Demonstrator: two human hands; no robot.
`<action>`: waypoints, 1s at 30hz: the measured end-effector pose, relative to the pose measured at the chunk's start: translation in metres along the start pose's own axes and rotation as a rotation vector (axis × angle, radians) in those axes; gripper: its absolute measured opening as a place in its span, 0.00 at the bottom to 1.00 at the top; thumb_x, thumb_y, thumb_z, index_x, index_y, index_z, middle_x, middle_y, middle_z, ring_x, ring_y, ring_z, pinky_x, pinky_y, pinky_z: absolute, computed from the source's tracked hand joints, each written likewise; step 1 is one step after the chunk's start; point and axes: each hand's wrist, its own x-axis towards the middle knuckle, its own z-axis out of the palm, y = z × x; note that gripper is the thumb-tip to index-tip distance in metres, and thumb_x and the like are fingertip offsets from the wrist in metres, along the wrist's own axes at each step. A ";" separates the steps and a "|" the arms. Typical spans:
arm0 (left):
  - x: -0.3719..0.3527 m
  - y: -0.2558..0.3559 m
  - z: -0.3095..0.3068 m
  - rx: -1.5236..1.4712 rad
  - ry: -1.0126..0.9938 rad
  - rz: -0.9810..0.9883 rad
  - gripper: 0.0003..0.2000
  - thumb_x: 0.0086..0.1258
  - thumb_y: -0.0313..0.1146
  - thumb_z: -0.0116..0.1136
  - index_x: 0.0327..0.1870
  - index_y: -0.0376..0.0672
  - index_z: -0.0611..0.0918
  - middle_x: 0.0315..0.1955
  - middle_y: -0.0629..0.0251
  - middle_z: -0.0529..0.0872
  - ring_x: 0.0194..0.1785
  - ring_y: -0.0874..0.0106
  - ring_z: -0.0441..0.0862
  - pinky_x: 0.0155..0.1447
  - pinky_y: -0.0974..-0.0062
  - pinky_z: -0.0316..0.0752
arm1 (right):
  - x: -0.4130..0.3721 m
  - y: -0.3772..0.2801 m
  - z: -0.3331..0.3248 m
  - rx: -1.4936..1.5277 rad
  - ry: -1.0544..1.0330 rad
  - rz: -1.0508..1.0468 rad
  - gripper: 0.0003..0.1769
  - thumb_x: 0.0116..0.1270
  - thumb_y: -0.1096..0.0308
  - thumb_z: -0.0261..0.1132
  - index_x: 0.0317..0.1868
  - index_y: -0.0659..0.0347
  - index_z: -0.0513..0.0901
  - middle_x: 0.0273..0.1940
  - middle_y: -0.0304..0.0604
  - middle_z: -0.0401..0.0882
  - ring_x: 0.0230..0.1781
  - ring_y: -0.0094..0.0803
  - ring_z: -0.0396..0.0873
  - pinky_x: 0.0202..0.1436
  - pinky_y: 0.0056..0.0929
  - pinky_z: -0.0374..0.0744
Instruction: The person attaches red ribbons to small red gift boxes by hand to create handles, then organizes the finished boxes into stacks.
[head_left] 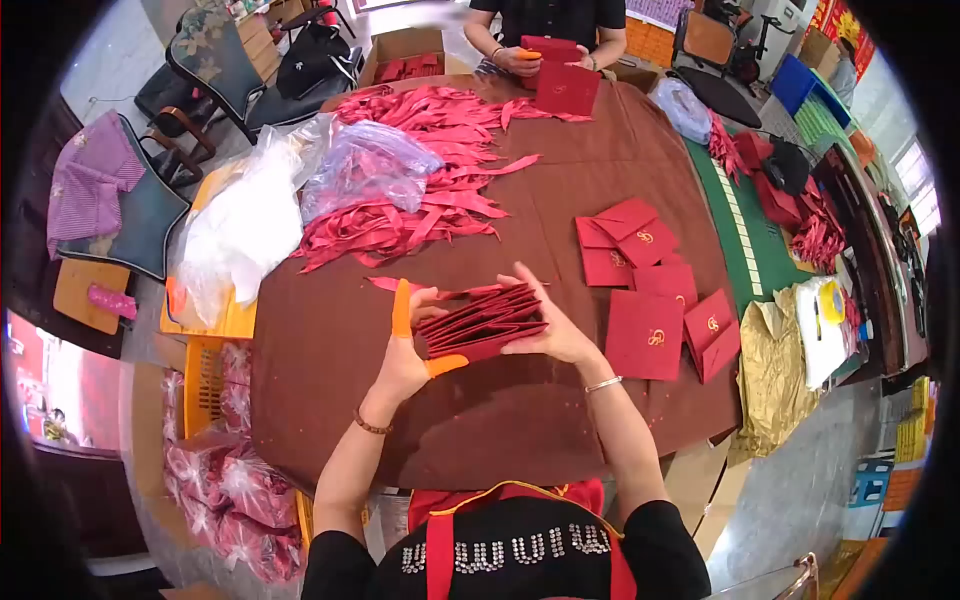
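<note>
Between my two hands is a stack of red envelopes, held up over the brown tablecloth with the folded edges facing me. My left hand, with orange covers on the thumb and a finger, grips the stack's left end. On the right end, my right hand presses with thumb and fingers. A strip of red ribbon shows just behind the stack. To the right of my hands lie several red envelopes with gold emblems, some overlapping.
A heap of red ribbons covers the table's far left, with clear plastic bags on top. Across the table, a person holds red envelopes. Gold wrapping hangs at the right. Bagged red items sit low at left.
</note>
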 end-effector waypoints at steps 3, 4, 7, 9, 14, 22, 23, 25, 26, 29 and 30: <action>0.012 -0.012 0.015 -0.174 -0.005 0.013 0.54 0.45 0.27 0.76 0.73 0.52 0.49 0.54 0.60 0.73 0.53 0.68 0.75 0.59 0.69 0.71 | 0.010 0.009 -0.004 -0.111 0.019 -0.080 0.55 0.47 0.76 0.76 0.71 0.54 0.49 0.69 0.46 0.55 0.67 0.30 0.60 0.66 0.34 0.66; 0.011 -0.013 0.017 -0.200 0.067 0.071 0.53 0.46 0.26 0.75 0.72 0.51 0.50 0.52 0.61 0.74 0.52 0.68 0.76 0.59 0.69 0.72 | 0.011 0.015 -0.002 -0.077 0.071 -0.031 0.51 0.47 0.77 0.75 0.69 0.57 0.54 0.64 0.46 0.63 0.63 0.28 0.65 0.64 0.32 0.68; 0.010 0.010 0.002 -0.151 0.044 0.071 0.46 0.49 0.25 0.73 0.70 0.48 0.57 0.49 0.60 0.77 0.52 0.66 0.76 0.57 0.69 0.73 | 0.006 0.011 0.005 -0.004 0.170 0.026 0.36 0.48 0.79 0.73 0.59 0.62 0.68 0.50 0.42 0.79 0.51 0.25 0.75 0.58 0.28 0.72; 0.019 0.050 -0.023 0.540 -0.218 0.318 0.42 0.49 0.26 0.71 0.68 0.46 0.61 0.51 0.58 0.77 0.53 0.64 0.76 0.57 0.69 0.73 | 0.006 -0.011 0.012 -0.132 0.141 -0.061 0.28 0.52 0.79 0.72 0.53 0.62 0.70 0.44 0.38 0.80 0.46 0.24 0.76 0.56 0.29 0.73; 0.025 0.099 -0.009 0.695 -0.337 0.014 0.36 0.52 0.35 0.69 0.65 0.42 0.66 0.56 0.50 0.74 0.56 0.51 0.75 0.55 0.65 0.73 | 0.019 -0.065 0.027 -0.704 -0.226 -0.200 0.22 0.54 0.67 0.69 0.49 0.63 0.73 0.42 0.50 0.76 0.47 0.46 0.75 0.50 0.37 0.73; 0.002 0.032 -0.008 -0.375 0.055 -0.322 0.23 0.60 0.24 0.61 0.57 0.36 0.70 0.49 0.59 0.79 0.50 0.68 0.79 0.54 0.67 0.76 | 0.018 -0.071 -0.066 -0.892 0.026 -0.124 0.32 0.60 0.55 0.64 0.58 0.67 0.70 0.52 0.55 0.74 0.54 0.43 0.73 0.57 0.35 0.71; -0.001 0.016 -0.017 -0.620 0.074 -0.384 0.23 0.62 0.23 0.59 0.59 0.37 0.69 0.51 0.59 0.78 0.52 0.67 0.78 0.57 0.67 0.75 | 0.022 -0.068 -0.103 -0.999 0.191 -0.018 0.34 0.59 0.53 0.64 0.60 0.67 0.69 0.55 0.56 0.73 0.57 0.43 0.72 0.59 0.35 0.70; -0.015 -0.033 -0.031 -0.821 0.290 -0.560 0.22 0.64 0.22 0.56 0.60 0.38 0.69 0.53 0.61 0.77 0.55 0.68 0.76 0.58 0.67 0.73 | 0.014 -0.040 -0.193 -1.185 0.601 0.109 0.40 0.59 0.42 0.62 0.61 0.66 0.69 0.58 0.56 0.72 0.60 0.48 0.70 0.62 0.41 0.69; -0.024 -0.048 -0.032 -0.784 0.289 -0.564 0.21 0.65 0.21 0.55 0.60 0.38 0.69 0.53 0.62 0.77 0.55 0.68 0.76 0.58 0.67 0.73 | 0.004 -0.041 -0.219 -1.257 0.696 0.272 0.43 0.57 0.38 0.60 0.62 0.64 0.67 0.58 0.56 0.72 0.60 0.49 0.70 0.62 0.43 0.68; -0.033 -0.043 -0.028 -0.671 0.278 -0.520 0.21 0.65 0.24 0.55 0.61 0.38 0.69 0.54 0.63 0.77 0.55 0.69 0.76 0.59 0.68 0.72 | -0.011 -0.066 -0.237 -1.234 0.833 0.867 0.54 0.50 0.26 0.56 0.67 0.60 0.61 0.58 0.54 0.73 0.59 0.50 0.71 0.61 0.49 0.68; -0.033 -0.040 -0.025 -0.652 0.283 -0.517 0.21 0.65 0.23 0.56 0.60 0.38 0.69 0.54 0.64 0.77 0.55 0.69 0.76 0.59 0.69 0.72 | -0.013 -0.067 -0.236 -1.291 0.846 0.907 0.51 0.49 0.28 0.60 0.64 0.60 0.66 0.56 0.54 0.74 0.57 0.49 0.73 0.59 0.48 0.70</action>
